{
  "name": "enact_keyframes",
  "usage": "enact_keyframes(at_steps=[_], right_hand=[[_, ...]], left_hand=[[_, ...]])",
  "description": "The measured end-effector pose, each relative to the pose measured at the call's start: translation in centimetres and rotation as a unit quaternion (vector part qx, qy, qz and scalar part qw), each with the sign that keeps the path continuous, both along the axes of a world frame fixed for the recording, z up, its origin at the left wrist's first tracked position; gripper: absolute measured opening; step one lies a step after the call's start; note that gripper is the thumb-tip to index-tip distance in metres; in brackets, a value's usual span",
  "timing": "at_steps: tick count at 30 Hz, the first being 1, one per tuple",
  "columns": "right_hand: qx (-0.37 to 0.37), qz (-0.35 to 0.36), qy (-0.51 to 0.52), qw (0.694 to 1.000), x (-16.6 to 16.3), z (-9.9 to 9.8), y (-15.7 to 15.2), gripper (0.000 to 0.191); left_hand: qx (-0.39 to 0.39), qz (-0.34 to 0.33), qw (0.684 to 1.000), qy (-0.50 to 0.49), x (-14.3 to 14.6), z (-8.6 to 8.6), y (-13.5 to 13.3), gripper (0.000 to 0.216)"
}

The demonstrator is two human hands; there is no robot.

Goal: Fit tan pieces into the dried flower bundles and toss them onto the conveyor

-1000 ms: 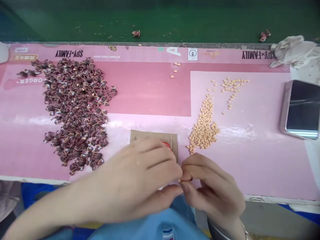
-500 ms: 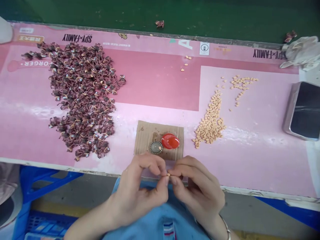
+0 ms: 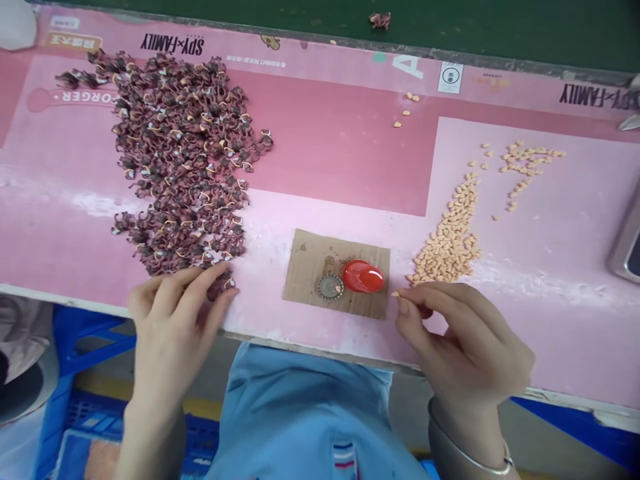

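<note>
- At lower left, one left hand (image 3: 173,320) has its thumb and forefinger parted, a gap between the tips, over the near end of the figures (image 3: 185,153); one figure shows in that gap, and whether the skin touches it I cannot tell.
- At lower right, one right hand (image 3: 465,340) pinches one tan bit (image 3: 395,294) between closed thumb and forefinger tips; its other fingers are curled and partly hidden.
- Left of centre, the figures lie in one heap, tangled and overlapping, too many to count; the hand covers part of the near end.
- Right of centre, the loose bits (image 3: 445,247) form one dense, uncountable pile, with a looser scatter to its upper right.
- Upper centre, four bits lie apart from the rest.
- Just below centre, one card (image 3: 305,267) bears two things: one red dish (image 3: 360,277) and, just left of it, one round cap (image 3: 330,287), with a pale speck in it too small to name.
- Top of the frame, one lone figure (image 3: 380,21) lies on the green strip (image 3: 500,37).
- Right edge, one phone (image 3: 627,247) is cut off.
- Upper left corner, one white object (image 3: 17,25) is cut off, its kind unclear.
</note>
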State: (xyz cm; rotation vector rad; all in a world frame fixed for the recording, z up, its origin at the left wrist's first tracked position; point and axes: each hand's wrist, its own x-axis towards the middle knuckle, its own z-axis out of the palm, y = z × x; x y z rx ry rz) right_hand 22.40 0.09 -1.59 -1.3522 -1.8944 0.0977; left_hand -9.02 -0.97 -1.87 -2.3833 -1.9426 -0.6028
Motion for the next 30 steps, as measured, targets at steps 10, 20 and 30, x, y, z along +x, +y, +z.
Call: enact_keyframes(at_steps=[10, 20, 30], right_hand=[[0.01, -0.003, -0.037, 0.999, -0.2, 0.0, 0.7, 0.023], [0.017, -0.004, -0.039, 0.999, -0.6, -0.2, 1.1, 0.023], [-0.019, 0.022, 0.064, 0.998, -1.2, 1.3, 0.4, 0.021]], left_hand=[[0.052, -0.188, 0.98, 0.039, -0.2, 0.9, 4.2, 0.034], [-0.037, -0.162, 0.952, -0.258, 3.8, 1.4, 2.8, 0.026], [-0.259, -0.076, 0.755, -0.597, 9.6, 1.9, 1.3, 0.005]])
